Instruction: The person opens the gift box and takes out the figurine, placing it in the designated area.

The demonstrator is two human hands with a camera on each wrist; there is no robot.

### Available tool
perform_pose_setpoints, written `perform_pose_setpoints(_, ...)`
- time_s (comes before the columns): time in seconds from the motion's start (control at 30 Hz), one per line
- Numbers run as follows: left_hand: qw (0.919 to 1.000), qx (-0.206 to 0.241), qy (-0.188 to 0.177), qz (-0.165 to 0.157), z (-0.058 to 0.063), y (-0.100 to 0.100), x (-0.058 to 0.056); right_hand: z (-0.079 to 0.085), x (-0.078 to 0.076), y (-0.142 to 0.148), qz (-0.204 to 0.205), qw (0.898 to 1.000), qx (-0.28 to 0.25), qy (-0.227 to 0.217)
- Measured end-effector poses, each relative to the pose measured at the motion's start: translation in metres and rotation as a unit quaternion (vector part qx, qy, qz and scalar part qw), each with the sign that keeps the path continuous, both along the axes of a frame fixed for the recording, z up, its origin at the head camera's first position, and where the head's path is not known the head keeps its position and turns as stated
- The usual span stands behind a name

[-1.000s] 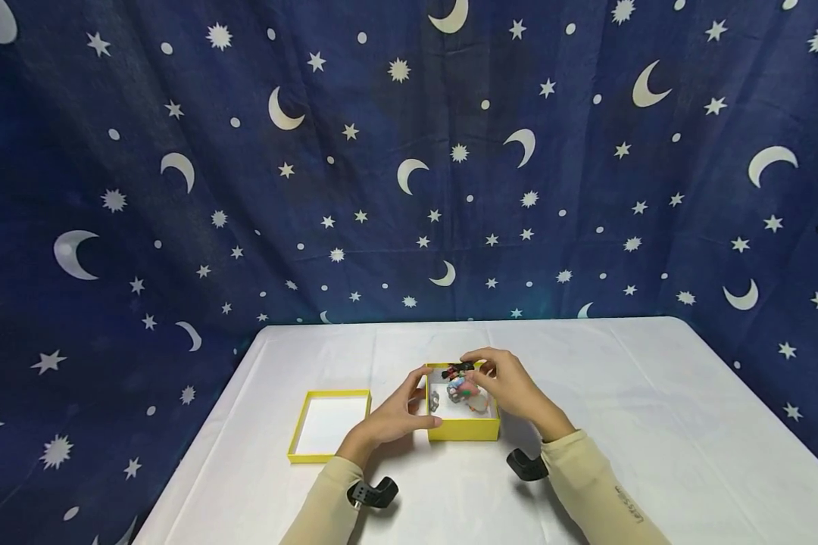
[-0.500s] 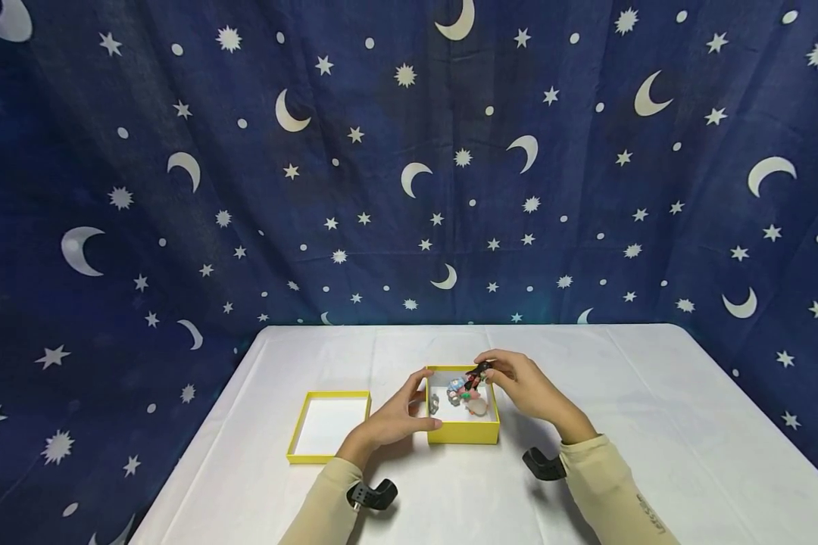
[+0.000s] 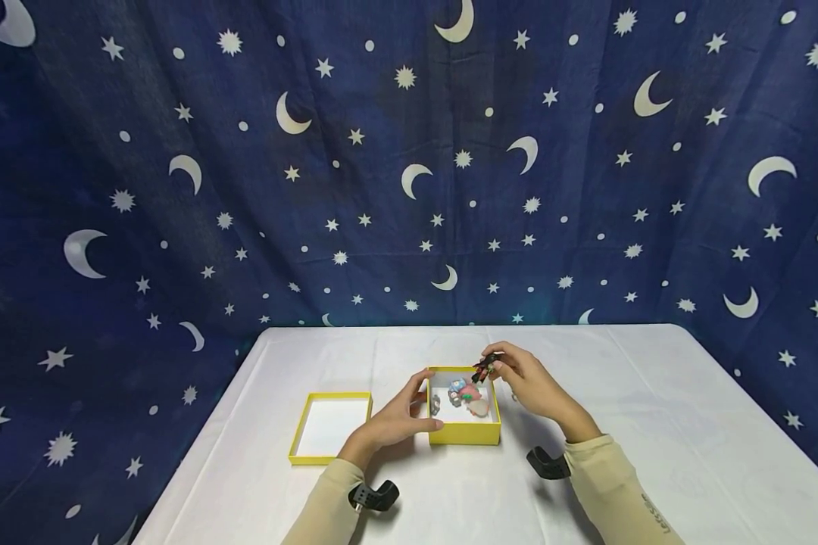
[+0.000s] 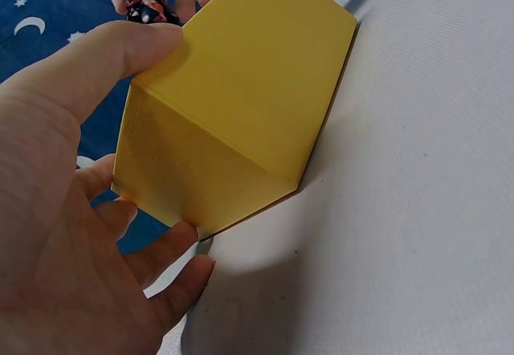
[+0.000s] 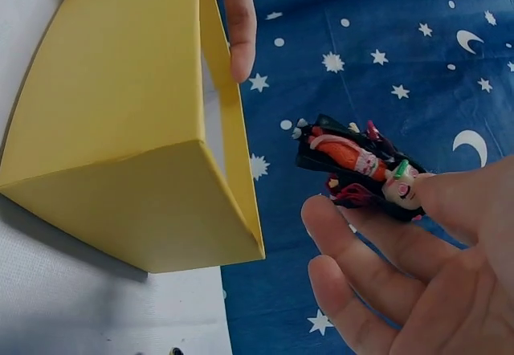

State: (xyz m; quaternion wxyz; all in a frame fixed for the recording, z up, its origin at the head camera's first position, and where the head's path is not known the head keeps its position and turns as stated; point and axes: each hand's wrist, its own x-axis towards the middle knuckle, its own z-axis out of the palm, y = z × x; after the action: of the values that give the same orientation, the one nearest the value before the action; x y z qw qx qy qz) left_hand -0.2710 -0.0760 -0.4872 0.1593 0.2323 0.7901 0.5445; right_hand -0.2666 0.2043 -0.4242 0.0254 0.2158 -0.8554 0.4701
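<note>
My left hand [image 3: 395, 418] holds the yellow box [image 3: 465, 434] by its left side, thumb at the front rim. The left wrist view shows its fingertips against the box wall. Above the box's back right corner, my right hand [image 3: 533, 384] pinches a small figurine [image 5: 353, 162] between thumb and fingers. The figurine has black hair, a pale face and an orange-red outfit with black parts. Inside the open box lie several small toys, among them a blue one [image 3: 457, 385], a pink one [image 3: 472, 392], a pale peach one [image 3: 478, 408] and a grey one [image 3: 435, 405].
The yellow-rimmed box lid [image 3: 331, 428] lies with its white inside up, left of the box. A white cloth [image 3: 607, 393] covers the table. Behind it hangs a dark blue curtain [image 3: 354, 189] with moons and stars.
My right hand has moved right and slightly up with the figurine, from over the box's inside to its back right corner. The toys below show more fully. My left hand stays at the box.
</note>
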Motion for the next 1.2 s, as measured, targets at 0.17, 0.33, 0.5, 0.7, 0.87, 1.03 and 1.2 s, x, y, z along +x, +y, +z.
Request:
perform_pose_setpoints(0.17, 1.0, 0.007, 0.001, -0.006, 0.0014, 0.0, 0.001, 0.001, 0.0003, 0.0006, -0.002, 1.0, 0.0, 0.007)
perform_pose_setpoints(0.33, 0.9999, 0.008, 0.005, -0.008, 0.0008, 0.0002, 0.0009, -0.0001, 0.0003, -0.0001, -0.023, 0.999, -0.004, 0.026)
perform_pose_setpoints(0.5, 1.0, 0.003, 0.006, -0.007, 0.0008, -0.0002, 0.0007, -0.0015, -0.0008, -0.0002, -0.035, 0.998, -0.039, 0.039)
perform_pose_setpoints(0.7, 1.0, -0.004, 0.002, -0.006, 0.003, -0.0008, 0.0012, -0.0006, -0.0009, 0.0016, -0.038, 0.994, -0.093, 0.04)
perform_pose_setpoints(0.87, 0.9999, -0.004, 0.006, -0.007, 0.0043, -0.0006, 0.001, 0.0009, -0.0013, 0.0033, -0.024, 0.992, -0.124, 0.018)
perform_pose_setpoints(1.03, 0.9999, -0.007, 0.009, -0.006, 0.0036, -0.0007, 0.0008, 0.0016, -0.001, 0.0033, -0.022, 0.989, -0.144, -0.027)
perform_pose_setpoints(1.2, 1.0, -0.008, 0.003, -0.004, 0.0038, -0.0011, 0.0022, 0.001, 0.0001, 0.003, -0.014, 0.983, -0.168, -0.069)
